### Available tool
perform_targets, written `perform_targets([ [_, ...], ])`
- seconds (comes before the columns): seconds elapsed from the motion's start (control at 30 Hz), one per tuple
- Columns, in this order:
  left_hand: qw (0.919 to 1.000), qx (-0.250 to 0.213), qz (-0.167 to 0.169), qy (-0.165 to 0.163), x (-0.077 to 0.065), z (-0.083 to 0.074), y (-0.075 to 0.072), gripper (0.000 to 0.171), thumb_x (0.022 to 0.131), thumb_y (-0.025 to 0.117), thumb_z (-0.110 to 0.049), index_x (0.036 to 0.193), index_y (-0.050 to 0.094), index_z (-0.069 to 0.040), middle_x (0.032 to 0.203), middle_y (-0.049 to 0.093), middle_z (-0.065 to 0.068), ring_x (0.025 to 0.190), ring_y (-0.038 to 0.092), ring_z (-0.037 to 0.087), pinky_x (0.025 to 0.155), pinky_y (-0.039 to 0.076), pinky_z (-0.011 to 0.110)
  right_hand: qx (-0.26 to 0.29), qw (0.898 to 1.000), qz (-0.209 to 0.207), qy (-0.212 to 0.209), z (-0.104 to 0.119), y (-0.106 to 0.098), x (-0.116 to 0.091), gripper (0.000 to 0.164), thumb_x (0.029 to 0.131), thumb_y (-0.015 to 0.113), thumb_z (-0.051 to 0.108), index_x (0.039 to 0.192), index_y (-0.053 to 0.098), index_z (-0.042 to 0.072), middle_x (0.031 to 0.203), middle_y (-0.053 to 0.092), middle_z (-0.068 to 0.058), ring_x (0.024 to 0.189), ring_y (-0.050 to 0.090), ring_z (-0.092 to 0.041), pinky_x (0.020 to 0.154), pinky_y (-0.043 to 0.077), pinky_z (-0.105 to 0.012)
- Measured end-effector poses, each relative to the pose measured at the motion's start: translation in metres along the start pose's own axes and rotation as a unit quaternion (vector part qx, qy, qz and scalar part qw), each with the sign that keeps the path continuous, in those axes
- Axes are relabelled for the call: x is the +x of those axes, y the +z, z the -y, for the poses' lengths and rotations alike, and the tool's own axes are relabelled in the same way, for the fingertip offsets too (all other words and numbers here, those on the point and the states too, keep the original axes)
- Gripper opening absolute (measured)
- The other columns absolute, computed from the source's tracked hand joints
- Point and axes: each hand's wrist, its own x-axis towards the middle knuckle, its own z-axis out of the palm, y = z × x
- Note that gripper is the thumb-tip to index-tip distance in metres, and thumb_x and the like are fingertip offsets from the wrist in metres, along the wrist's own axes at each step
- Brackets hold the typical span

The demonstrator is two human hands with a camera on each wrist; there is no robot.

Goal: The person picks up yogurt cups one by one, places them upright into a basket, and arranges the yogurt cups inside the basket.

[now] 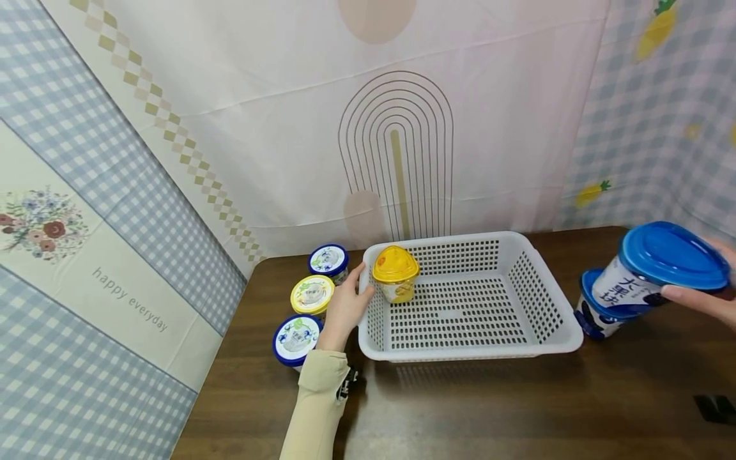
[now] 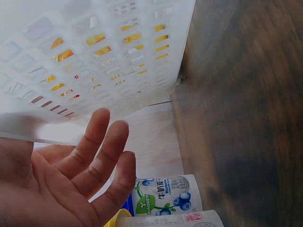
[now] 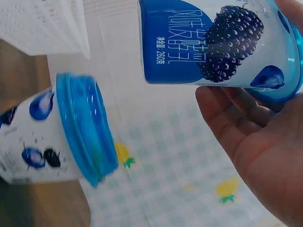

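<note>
In the head view my left hand (image 1: 349,305) is at the left rim of a white perforated basket (image 1: 448,354), its thumb over the rim and its fingers along the outer wall. A yellow-lidded yogurt cup (image 1: 397,273) stands inside the basket's left end. To the right, my right hand (image 1: 713,305) grips a blue-lidded yogurt cup (image 1: 627,287) near its lid, thumb in front. The right wrist view shows a blackberry picture on this cup (image 3: 232,45), held above the table. A second blue-lidded cup (image 1: 598,319) stands on the table below it, partly hidden.
Left of the basket stand a far blue-lidded tub (image 1: 328,259), a yellow-lidded tub (image 1: 312,294) and a near blue-lidded tub (image 1: 297,340), close to my left forearm. A patterned cloth (image 1: 276,160) hangs behind the brown table (image 1: 460,415). A small black object (image 1: 715,407) lies at the right.
</note>
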Motion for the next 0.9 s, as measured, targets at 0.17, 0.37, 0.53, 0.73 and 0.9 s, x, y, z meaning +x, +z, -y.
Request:
perform_targets([
  [0.17,1.0,0.004,0.002,0.005,0.0,0.0,0.0,0.061,0.1,0.056,-0.031,0.158,0.038,-0.023,0.12,0.069,0.017,0.064,0.069,0.016,0.058,0.058,0.034,0.086,0.993,0.063,0.048,0.017,0.009,0.007,0.09,0.101,0.06,0.025,0.163,-0.004,0.015,0.157,0.005,-0.042,0.137,0.012,-0.066,0.113,0.008,-0.068],
  [0.37,0.9999,0.008,0.005,0.005,0.002,0.0,0.0,0.062,0.1,0.056,-0.032,0.158,0.036,-0.025,0.105,0.072,0.014,0.059,0.068,0.016,0.055,0.057,0.034,0.105,0.987,0.111,0.05,0.031,0.012,0.02,0.094,0.101,0.062,0.027,0.162,-0.009,0.014,0.156,0.003,-0.044,0.133,0.014,-0.07,0.105,0.012,-0.078],
  [0.53,0.9999,0.008,0.005,0.005,0.003,0.002,-0.001,0.062,0.1,0.056,-0.032,0.158,0.036,-0.025,0.098,0.072,0.014,0.055,0.067,0.017,0.053,0.056,0.033,0.116,0.984,0.133,0.032,0.042,0.015,0.035,0.093,0.101,0.063,0.025,0.163,-0.006,0.019,0.155,0.006,-0.044,0.131,0.017,-0.069,0.098,0.015,-0.083],
  [0.73,0.9999,0.008,0.002,0.005,0.002,0.003,0.0,0.061,0.1,0.056,-0.032,0.158,0.037,-0.024,0.113,0.071,0.017,0.059,0.067,0.016,0.056,0.057,0.033,0.124,0.979,0.163,0.004,0.053,0.02,0.052,0.093,0.1,0.063,0.025,0.163,-0.005,0.022,0.154,0.011,-0.044,0.128,0.022,-0.07,0.096,0.015,-0.085],
  [0.9,1.0,0.002,0.001,0.004,0.001,0.003,0.0,0.061,0.1,0.056,-0.033,0.158,0.036,-0.025,0.122,0.069,0.018,0.06,0.068,0.016,0.057,0.057,0.033,0.126,0.976,0.176,0.003,0.062,0.026,0.063,0.095,0.1,0.063,0.029,0.163,-0.007,0.015,0.156,0.008,-0.042,0.133,0.018,-0.07,0.099,0.011,-0.084],
])
